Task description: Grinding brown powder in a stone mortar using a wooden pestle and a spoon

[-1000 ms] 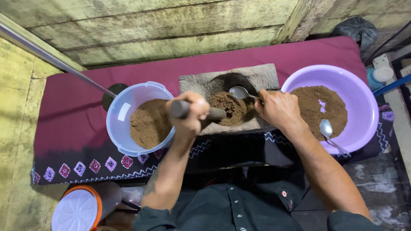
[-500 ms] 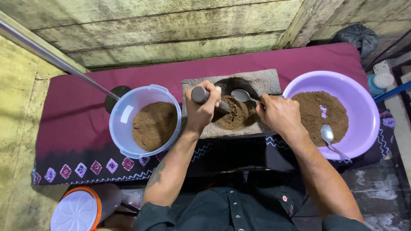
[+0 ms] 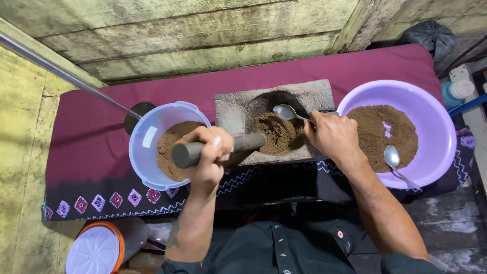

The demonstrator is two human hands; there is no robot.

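Swinging back out, the pestle (image 3: 218,148) sits gripped in the left hand (image 3: 210,155) while the right hand (image 3: 332,136) holds a spoon (image 3: 286,112) in the mortar (image 3: 276,124), powder (image 3: 276,133) half ground, plenty waiting in the purple basin (image 3: 431,101) beside it.

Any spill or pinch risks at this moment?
1. The pestle in the left hand works close to the right hand holding a spoon in the stone mortar: fingers might get pinched.
2. The brown powder sits high in the shallow hollow and may spill onto the maroon cloth.
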